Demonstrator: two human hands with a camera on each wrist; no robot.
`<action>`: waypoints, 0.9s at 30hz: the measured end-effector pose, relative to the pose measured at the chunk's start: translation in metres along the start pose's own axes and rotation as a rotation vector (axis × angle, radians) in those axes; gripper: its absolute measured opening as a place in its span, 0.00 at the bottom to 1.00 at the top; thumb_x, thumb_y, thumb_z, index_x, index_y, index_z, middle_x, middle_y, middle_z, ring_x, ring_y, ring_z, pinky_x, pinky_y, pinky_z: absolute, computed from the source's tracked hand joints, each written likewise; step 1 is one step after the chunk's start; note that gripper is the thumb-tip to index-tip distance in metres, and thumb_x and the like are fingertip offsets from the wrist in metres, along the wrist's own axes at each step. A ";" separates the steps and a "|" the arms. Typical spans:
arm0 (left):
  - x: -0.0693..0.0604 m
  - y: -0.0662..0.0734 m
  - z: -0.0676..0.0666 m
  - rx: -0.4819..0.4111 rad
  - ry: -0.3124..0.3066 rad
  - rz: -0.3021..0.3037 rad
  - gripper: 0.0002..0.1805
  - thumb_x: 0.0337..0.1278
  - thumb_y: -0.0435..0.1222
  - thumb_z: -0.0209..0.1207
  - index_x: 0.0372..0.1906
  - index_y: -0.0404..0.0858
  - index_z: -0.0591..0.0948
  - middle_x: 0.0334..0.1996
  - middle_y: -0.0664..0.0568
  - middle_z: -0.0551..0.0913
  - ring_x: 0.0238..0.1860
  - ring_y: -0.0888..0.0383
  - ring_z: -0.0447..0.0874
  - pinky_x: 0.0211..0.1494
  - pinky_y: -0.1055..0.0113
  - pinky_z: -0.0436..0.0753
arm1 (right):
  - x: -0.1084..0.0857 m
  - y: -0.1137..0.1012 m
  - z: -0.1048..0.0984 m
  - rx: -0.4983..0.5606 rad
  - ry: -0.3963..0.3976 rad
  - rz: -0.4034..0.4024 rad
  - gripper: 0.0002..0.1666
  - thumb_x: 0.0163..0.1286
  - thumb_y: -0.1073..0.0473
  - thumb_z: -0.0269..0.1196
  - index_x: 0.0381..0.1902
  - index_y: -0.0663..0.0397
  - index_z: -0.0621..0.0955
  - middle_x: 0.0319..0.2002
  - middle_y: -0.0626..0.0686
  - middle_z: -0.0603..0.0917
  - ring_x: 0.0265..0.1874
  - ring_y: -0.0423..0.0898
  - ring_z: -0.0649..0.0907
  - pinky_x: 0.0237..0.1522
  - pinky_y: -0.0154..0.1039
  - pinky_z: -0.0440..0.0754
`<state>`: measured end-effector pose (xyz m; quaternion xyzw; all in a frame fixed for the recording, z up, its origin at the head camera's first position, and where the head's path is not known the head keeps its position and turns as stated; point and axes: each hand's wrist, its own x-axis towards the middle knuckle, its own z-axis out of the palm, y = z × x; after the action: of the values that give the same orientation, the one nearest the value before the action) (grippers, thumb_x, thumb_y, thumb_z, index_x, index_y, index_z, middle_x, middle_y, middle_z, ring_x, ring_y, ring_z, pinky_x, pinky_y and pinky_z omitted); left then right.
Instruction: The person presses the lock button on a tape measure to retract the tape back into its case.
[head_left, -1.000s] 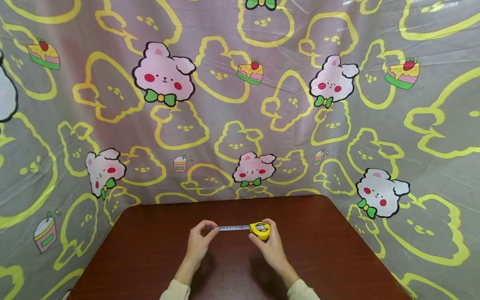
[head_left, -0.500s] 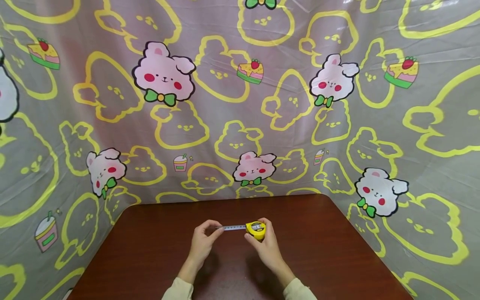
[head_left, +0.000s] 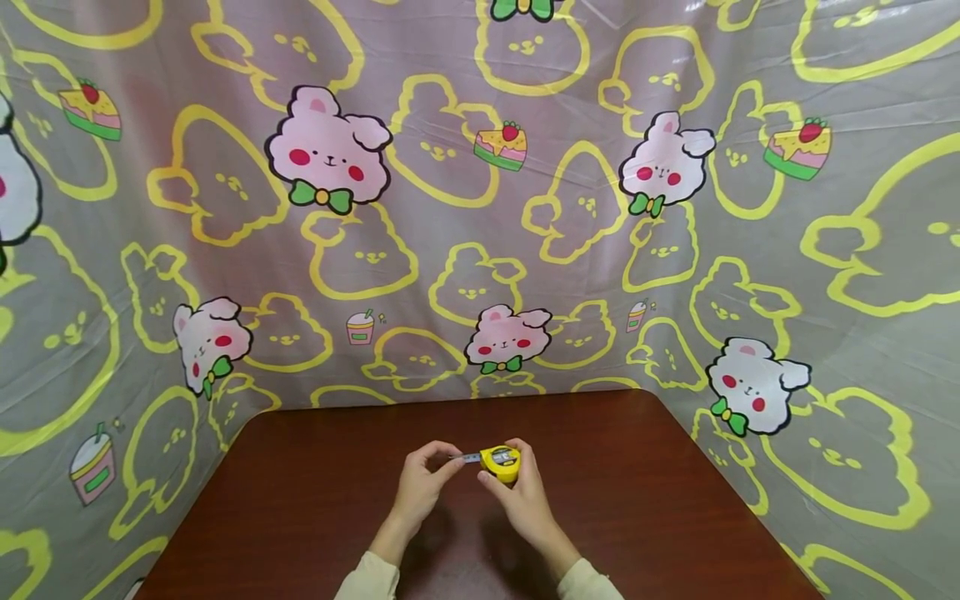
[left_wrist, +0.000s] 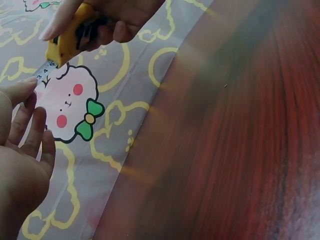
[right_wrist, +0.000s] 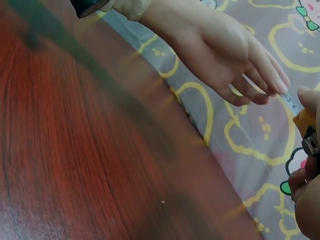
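Observation:
A yellow and black tape measure (head_left: 500, 463) is held above the table by my right hand (head_left: 527, 500), its thumb on the near side and fingers round the far side. A short length of silver blade (head_left: 471, 457) sticks out of the case to the left. My left hand (head_left: 420, 490) pinches the free end of that blade between thumb and forefinger. In the left wrist view the blade (left_wrist: 45, 71) shows small printed numbers, and the case (left_wrist: 75, 37) sits close to the left fingertips. The right wrist view catches only part of the case (right_wrist: 305, 122).
Below both hands lies a dark red-brown wooden table (head_left: 315, 500) with rounded far corners. A grey curtain (head_left: 570, 275) printed with yellow outlines and white bunny heads hangs behind it and along both sides.
The two hands have come closer together, the left moving right and the right moving slightly left. The exposed blade has become much shorter as it slid into the case.

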<state>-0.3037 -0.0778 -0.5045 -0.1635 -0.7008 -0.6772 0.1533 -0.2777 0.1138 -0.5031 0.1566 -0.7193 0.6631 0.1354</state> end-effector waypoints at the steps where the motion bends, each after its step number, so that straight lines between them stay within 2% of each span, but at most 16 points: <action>1: 0.000 0.000 0.001 0.007 0.000 -0.008 0.05 0.60 0.28 0.71 0.38 0.38 0.87 0.35 0.50 0.86 0.40 0.51 0.82 0.45 0.62 0.79 | 0.000 0.000 0.001 -0.002 -0.002 0.003 0.38 0.66 0.67 0.73 0.66 0.59 0.64 0.58 0.61 0.71 0.47 0.50 0.80 0.44 0.33 0.81; 6: 0.001 0.000 0.006 0.028 -0.004 -0.033 0.05 0.60 0.27 0.70 0.38 0.39 0.87 0.35 0.50 0.86 0.39 0.53 0.82 0.45 0.62 0.78 | -0.001 -0.004 0.005 -0.036 0.002 0.005 0.37 0.65 0.70 0.72 0.65 0.61 0.64 0.57 0.62 0.71 0.47 0.50 0.79 0.44 0.32 0.81; 9: 0.001 0.001 0.007 0.026 -0.013 -0.032 0.05 0.61 0.28 0.70 0.38 0.40 0.87 0.35 0.51 0.86 0.40 0.54 0.82 0.46 0.59 0.78 | -0.005 -0.019 0.008 -0.026 0.002 -0.021 0.35 0.66 0.71 0.71 0.63 0.65 0.65 0.56 0.64 0.71 0.46 0.50 0.80 0.43 0.32 0.81; 14: 0.000 0.004 0.008 0.018 -0.039 -0.011 0.04 0.61 0.31 0.71 0.38 0.40 0.87 0.36 0.51 0.87 0.41 0.54 0.83 0.49 0.59 0.79 | -0.011 -0.040 0.009 -0.019 -0.018 -0.018 0.33 0.66 0.70 0.72 0.61 0.66 0.66 0.54 0.64 0.72 0.45 0.49 0.80 0.43 0.32 0.81; 19: 0.000 0.005 0.009 0.020 -0.051 -0.013 0.04 0.61 0.32 0.71 0.39 0.40 0.87 0.37 0.49 0.87 0.43 0.53 0.84 0.50 0.59 0.79 | -0.011 -0.042 0.011 -0.015 -0.042 -0.006 0.34 0.66 0.70 0.71 0.62 0.66 0.65 0.54 0.64 0.72 0.45 0.50 0.80 0.42 0.33 0.81; 23: 0.000 0.005 0.011 0.015 -0.044 -0.030 0.05 0.61 0.30 0.70 0.40 0.39 0.86 0.38 0.49 0.87 0.43 0.53 0.83 0.50 0.56 0.79 | -0.010 -0.041 0.011 -0.008 -0.038 -0.010 0.33 0.67 0.70 0.71 0.62 0.66 0.65 0.54 0.64 0.71 0.44 0.50 0.80 0.41 0.32 0.81; 27: 0.001 0.004 0.011 0.019 -0.039 -0.036 0.05 0.61 0.29 0.70 0.41 0.38 0.86 0.38 0.50 0.87 0.43 0.53 0.83 0.50 0.58 0.79 | -0.010 -0.041 0.011 -0.011 -0.032 -0.017 0.33 0.67 0.70 0.71 0.62 0.66 0.65 0.55 0.65 0.71 0.44 0.51 0.80 0.41 0.32 0.81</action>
<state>-0.3030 -0.0664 -0.5006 -0.1626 -0.7130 -0.6698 0.1289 -0.2514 0.1001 -0.4704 0.1724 -0.7237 0.6554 0.1303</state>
